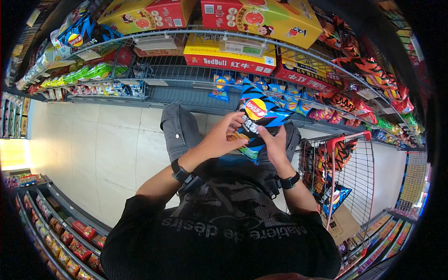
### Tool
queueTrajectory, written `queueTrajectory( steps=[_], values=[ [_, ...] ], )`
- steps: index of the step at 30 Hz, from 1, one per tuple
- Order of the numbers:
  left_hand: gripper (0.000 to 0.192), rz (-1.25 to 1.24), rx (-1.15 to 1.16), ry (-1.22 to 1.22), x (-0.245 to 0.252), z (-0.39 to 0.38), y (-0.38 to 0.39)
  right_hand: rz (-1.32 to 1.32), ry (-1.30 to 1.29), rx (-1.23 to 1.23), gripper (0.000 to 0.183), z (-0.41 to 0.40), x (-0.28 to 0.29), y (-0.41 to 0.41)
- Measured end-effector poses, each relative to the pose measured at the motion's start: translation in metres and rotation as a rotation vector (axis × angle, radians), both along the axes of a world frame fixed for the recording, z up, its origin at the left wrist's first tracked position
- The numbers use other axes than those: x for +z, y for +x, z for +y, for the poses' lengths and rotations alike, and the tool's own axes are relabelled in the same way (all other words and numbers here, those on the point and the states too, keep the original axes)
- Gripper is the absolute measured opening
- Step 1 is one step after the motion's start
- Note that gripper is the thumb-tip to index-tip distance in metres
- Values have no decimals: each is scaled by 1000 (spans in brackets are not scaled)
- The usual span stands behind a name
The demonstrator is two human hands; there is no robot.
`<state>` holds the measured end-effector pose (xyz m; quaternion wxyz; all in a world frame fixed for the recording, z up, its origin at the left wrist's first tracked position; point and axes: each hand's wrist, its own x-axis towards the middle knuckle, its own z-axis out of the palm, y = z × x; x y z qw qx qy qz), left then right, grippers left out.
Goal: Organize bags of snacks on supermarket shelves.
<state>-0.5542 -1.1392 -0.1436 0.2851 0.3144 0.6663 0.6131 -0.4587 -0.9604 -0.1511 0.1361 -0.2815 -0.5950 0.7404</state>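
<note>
A blue and black bag of Lay's potato chips [266, 115] is held tilted over my lap, its printed front facing up. My left hand [224, 134] grips the left edge of the bag, with the fingers curled and the thumb low on it. On the other edge my right hand [276, 145] has its thumb on the front, while its fingers are partly hidden by the bag. My bent knees lie just below and beside the bag, facing a wire shelf [210, 78].
A wire shopping cart [357, 164] with a red handle stands to my right. It contains orange-black chip bags [336, 154], a blue chip bag [336, 197] and a brown carton or bag [341, 224]. Red Bull cartons [229, 57] sit on the shelf. Another snack shelf [66, 224] is behind left.
</note>
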Motion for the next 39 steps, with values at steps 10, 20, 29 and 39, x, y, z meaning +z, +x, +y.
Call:
queueTrajectory(
  steps=[10,20,29,39],
  values=[
    [83,-192,236,52,1,-9,-17,129,12,465,81,-14,20,9],
    [70,-232,-45,-201,-1,-26,-10,344,-143,282,62,8,24,-1],
    [69,-238,-104,-64,-4,-26,-10,243,-48,202,47,9,13,8],
    [59,-427,-33,38,-20,-21,-6,232,-331,390,68,7,-15,20]
  ],
)
